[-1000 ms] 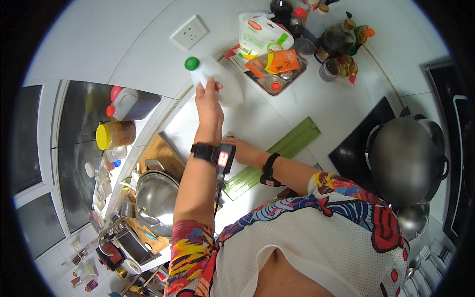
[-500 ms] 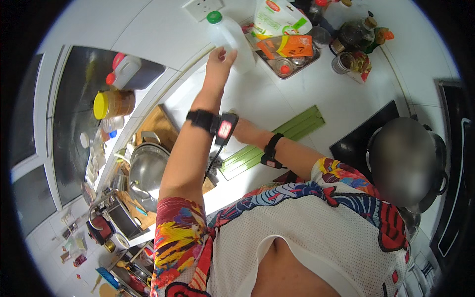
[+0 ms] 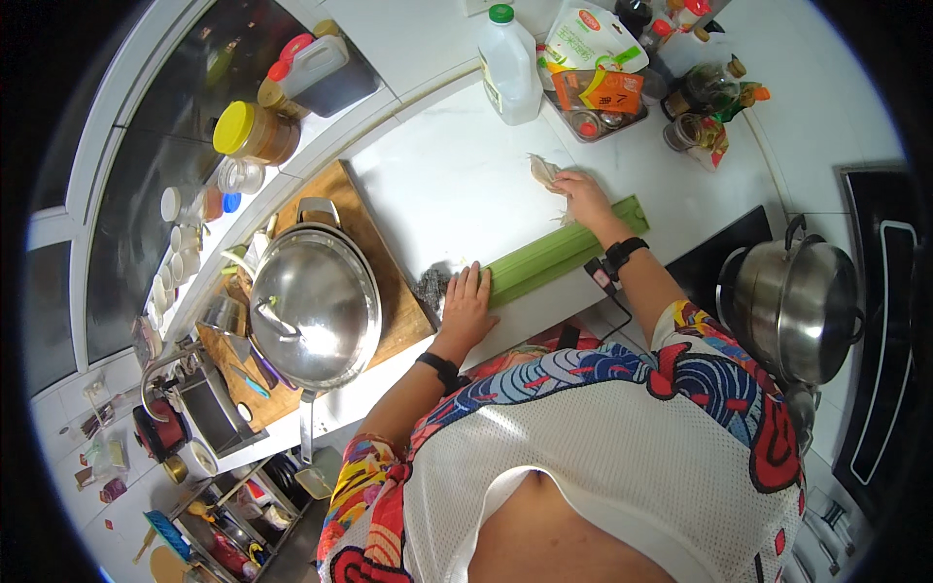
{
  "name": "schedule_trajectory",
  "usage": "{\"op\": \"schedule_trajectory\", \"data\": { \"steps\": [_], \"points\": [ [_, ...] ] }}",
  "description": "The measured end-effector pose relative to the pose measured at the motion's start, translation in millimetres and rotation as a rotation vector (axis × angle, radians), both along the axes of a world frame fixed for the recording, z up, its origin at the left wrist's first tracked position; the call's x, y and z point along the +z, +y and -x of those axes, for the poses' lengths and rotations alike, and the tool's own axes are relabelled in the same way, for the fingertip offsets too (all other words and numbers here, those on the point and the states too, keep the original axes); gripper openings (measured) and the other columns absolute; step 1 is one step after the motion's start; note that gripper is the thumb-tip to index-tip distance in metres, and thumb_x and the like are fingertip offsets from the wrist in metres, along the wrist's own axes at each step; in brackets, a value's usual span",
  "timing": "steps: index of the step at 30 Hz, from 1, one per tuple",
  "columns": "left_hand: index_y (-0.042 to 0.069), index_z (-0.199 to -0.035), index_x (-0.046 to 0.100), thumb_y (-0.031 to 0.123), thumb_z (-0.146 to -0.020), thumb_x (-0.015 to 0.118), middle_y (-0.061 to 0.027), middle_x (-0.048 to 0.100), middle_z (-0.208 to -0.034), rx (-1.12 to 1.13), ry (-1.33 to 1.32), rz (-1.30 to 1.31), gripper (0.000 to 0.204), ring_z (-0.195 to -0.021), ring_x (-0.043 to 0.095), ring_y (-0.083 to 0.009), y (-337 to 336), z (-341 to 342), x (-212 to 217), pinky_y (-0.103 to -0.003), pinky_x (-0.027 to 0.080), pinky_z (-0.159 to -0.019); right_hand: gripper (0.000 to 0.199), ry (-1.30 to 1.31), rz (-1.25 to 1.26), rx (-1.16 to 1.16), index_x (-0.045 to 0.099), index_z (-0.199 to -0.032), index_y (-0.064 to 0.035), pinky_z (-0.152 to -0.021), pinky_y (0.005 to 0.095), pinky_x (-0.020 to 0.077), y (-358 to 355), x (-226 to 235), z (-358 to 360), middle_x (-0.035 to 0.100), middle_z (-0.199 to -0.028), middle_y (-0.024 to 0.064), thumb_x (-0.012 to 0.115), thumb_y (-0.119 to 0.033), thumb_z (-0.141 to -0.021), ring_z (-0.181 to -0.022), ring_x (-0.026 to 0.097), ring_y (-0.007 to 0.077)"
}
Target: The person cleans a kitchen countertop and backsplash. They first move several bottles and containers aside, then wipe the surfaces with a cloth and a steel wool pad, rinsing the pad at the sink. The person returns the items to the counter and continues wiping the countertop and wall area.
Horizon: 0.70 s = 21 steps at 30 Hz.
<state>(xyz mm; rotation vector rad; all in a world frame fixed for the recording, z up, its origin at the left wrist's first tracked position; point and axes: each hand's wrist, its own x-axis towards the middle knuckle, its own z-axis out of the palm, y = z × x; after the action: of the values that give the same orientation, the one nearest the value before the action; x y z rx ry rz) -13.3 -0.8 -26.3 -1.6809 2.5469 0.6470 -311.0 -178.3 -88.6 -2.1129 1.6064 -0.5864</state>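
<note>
A crumpled beige cloth (image 3: 546, 173) is gripped in my right hand (image 3: 586, 202) over the white counter, just beyond a long green plastic tray-like strip (image 3: 554, 262). My left hand (image 3: 468, 309) lies with its fingers stretched at the strip's left end, fingertips touching or right beside it. Next to those fingers sits a dark grey steel wool scrubber (image 3: 433, 288). Farther back on the counter stands a translucent plastic jug (image 3: 510, 73) with a green cap, apart from both hands.
On the left, a lidded steel pan (image 3: 316, 311) rests on a wooden board (image 3: 398, 325). A metal tray (image 3: 607, 131) with packets and jars stands at the back, beside several bottles (image 3: 702, 87). To the right, a steel pot (image 3: 797, 311) sits by the black hob (image 3: 714, 257).
My left hand has come away from the jug and down to the green strip's left end. My right hand has moved right and away from me, with the cloth now visible. The view has shifted.
</note>
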Motion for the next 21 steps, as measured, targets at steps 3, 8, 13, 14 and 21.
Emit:
{"op": "schedule_trajectory", "data": {
  "steps": [3, 8, 13, 14, 21],
  "points": [
    [0.006, -0.142, 0.034, 0.033, -0.066, 0.081, -0.0175, 0.037, -0.143, 0.037, 0.024, 0.116, 0.094, -0.132, 0.036, -0.0343, -3.9, 4.0, -3.4, -0.046, 0.029, -0.109, 0.035, -0.185, -0.024, 0.048, 0.068, -0.105, -0.0046, -0.092, 0.0371, 0.0477, -6.2, -3.3, 17.5, 0.063, -0.115, 0.0138, 0.056, 0.007, -0.075, -0.105, 0.058, 0.0324],
    [0.006, -0.139, 0.038, 0.028, -0.064, 0.081, -0.0165, 0.044, -0.135, -0.012, 0.073, 0.143, 0.089, -0.124, 0.043, -0.0325, -1.6, 7.2, -9.2, -0.043, 0.035, -0.105, 0.034, 0.134, 0.235, -0.303, 0.064, -0.114, -0.0041, -0.090, 0.0384, 0.0481, -12.6, 1.1, -7.4, 0.060, -0.119, 0.0163, 0.057, 0.000, -0.080, -0.098, 0.059, 0.0347],
    [0.006, -0.139, 0.037, 0.025, -0.064, 0.079, -0.0170, 0.046, -0.130, 0.015, 0.044, 0.109, 0.088, -0.119, 0.046, -0.0325, -2.4, 13.2, -8.9, -0.041, 0.039, -0.102, 0.028, -0.075, 0.269, 0.105, 0.067, -0.102, -0.0089, -0.089, 0.0385, 0.0497, 21.0, 7.9, -112.9, 0.064, -0.114, 0.0095, 0.054, 0.005, -0.082, -0.098, 0.060, 0.0310],
    [0.006, -0.140, 0.037, 0.024, -0.063, 0.078, -0.0172, 0.046, -0.129, 0.015, 0.037, 0.103, 0.089, -0.118, 0.047, -0.0326, -4.0, 14.3, -7.1, -0.041, 0.039, -0.101, 0.033, -0.062, 0.052, 0.124, 0.067, -0.108, -0.0119, -0.097, 0.0377, 0.0458, 34.2, 11.2, -137.1, 0.063, -0.118, 0.0065, 0.057, 0.004, -0.081, -0.106, 0.058, 0.0305],
    [0.004, -0.140, 0.035, 0.027, -0.063, 0.077, -0.0198, 0.046, -0.126, 0.089, 0.190, -0.050, 0.091, -0.116, 0.048, -0.0372, -12.7, 17.4, 24.1, -0.043, 0.040, -0.099, 0.026, -0.477, 0.125, -0.121, 0.064, -0.108, -0.0064, -0.088, 0.0366, 0.0476, -56.2, 89.8, -124.0, 0.066, -0.107, 0.0111, 0.067, -0.011, -0.083, -0.102, 0.061, 0.0262]
  ]
}}
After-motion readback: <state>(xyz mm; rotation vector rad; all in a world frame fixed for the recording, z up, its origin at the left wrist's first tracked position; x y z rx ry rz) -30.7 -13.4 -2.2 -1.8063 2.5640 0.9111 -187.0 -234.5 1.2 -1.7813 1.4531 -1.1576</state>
